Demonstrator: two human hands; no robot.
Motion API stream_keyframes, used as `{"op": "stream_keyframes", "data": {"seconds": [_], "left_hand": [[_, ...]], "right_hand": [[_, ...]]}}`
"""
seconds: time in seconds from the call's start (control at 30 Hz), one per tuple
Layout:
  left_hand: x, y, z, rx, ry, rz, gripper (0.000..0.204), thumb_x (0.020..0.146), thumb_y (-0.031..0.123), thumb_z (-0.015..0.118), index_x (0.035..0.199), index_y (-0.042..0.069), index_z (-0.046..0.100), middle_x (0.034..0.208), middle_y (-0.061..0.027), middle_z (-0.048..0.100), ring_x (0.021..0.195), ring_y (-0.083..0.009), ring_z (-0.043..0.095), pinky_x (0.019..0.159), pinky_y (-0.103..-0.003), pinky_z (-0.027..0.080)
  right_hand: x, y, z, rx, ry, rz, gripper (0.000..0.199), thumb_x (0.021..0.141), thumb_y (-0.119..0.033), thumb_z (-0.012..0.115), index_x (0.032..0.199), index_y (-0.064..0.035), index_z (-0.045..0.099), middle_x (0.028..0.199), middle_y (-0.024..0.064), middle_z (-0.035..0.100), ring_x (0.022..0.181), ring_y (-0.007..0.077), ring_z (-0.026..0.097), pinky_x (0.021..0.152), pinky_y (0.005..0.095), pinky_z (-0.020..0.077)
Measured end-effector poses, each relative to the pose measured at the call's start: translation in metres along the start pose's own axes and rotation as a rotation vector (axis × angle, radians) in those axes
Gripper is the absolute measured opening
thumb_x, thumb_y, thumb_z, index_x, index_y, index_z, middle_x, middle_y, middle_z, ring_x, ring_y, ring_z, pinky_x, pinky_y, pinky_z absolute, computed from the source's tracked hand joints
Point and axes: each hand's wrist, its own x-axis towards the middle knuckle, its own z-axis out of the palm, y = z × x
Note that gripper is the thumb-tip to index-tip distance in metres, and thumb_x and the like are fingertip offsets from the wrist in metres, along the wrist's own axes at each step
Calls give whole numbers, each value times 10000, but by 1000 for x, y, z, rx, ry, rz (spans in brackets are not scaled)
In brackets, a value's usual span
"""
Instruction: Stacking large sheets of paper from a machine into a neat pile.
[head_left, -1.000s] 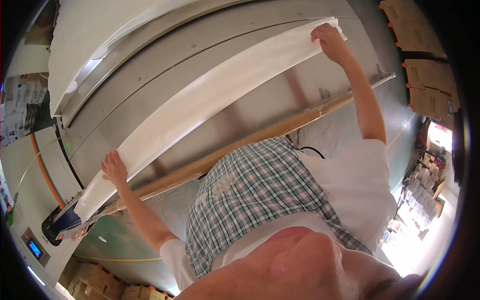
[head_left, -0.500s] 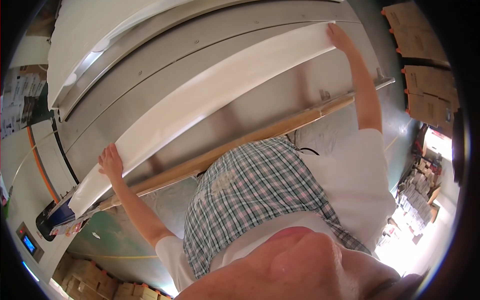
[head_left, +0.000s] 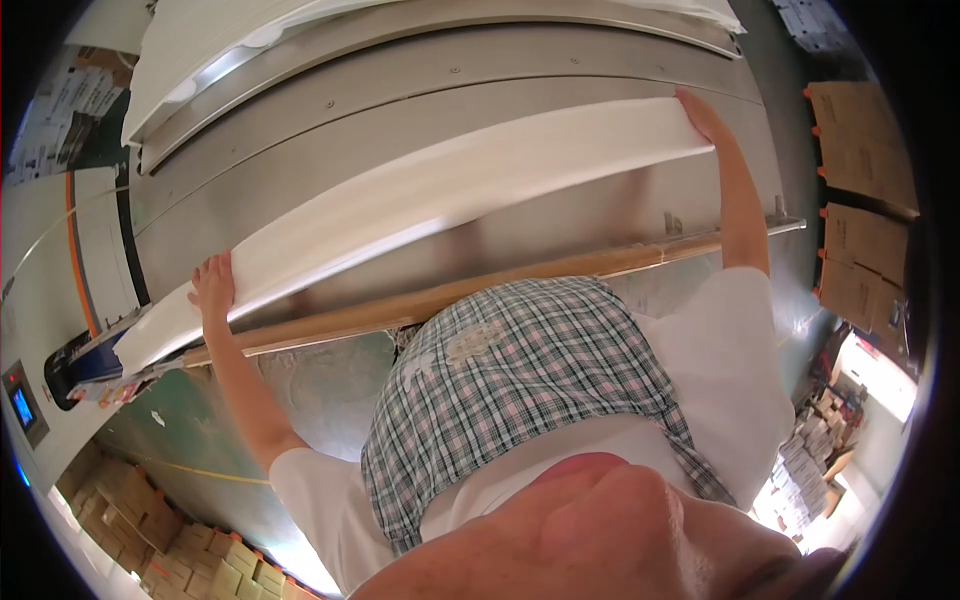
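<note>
At the far left, a white control housing with a small blue-lit screen (head_left: 22,408) is standing at the picture's edge, and stacked brown cardboard boxes (head_left: 150,545) are sitting below it. Just right of these, the left hand (head_left: 213,287) is lying flat on the near left end of the long white fabric sheet (head_left: 450,190), fingers spread; its grip is pressing down rather than closing around the cloth. The sheet is stretching diagonally across the curved grey metal machine bed (head_left: 420,95), its lower edge hanging above a long wooden bar (head_left: 480,290) that is running along the machine's front edge. Bare metal is showing above and below the sheet, leaving room on both sides. A checked green-and-white apron (head_left: 520,390) is occupying the centre foreground. At the upper right, the right hand (head_left: 703,115) is holding the sheet's far corner; whether the fingers are curling under the edge cannot be told. Further right, brown cardboard cartons (head_left: 860,170) are lining the wall.
</note>
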Motion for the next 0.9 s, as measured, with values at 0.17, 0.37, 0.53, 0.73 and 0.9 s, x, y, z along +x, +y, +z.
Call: {"op": "stream_keyframes", "data": {"seconds": [0.17,0.37,0.53,0.73,0.9], "left_hand": [[-20,-48,23,-32,436,-26,434,893,471,330,1245,245,443,1363,-89,325,1285,-304,235,948,-630,175],[-77,-24,63,-436,625,131,490,849,282,490,1312,175,368,1395,-71,286,1285,-229,254,994,-430,217],[-116,1,35,-305,683,145,414,798,274,549,1202,197,508,1351,-89,358,1278,-232,280,1040,-480,144],[-127,1,26,-359,778,110,396,777,271,568,1164,195,532,1287,-93,434,1242,-249,349,1031,-506,170],[-126,-4,27,-391,805,147,372,778,289,570,1130,172,549,1259,-95,461,1217,-246,378,1030,-494,182]], "right_hand": [[-51,-81,11,-73,-188,-167,567,903,-469,310,1183,-7,480,1194,203,489,1145,318,420,1001,339,272],[-80,-129,56,-73,-333,-553,391,898,-262,449,1236,-67,422,1147,138,472,1105,239,426,967,321,312],[-116,-208,93,111,-634,-499,432,882,-272,496,1235,-36,415,1158,121,453,1110,228,416,956,321,313],[-139,-303,159,193,-659,-768,411,869,-285,517,1171,-12,458,1068,120,473,1002,212,456,881,309,361],[-161,-400,208,174,-585,-915,386,876,-302,494,1125,-8,491,1024,144,486,947,247,478,837,315,385]]}}
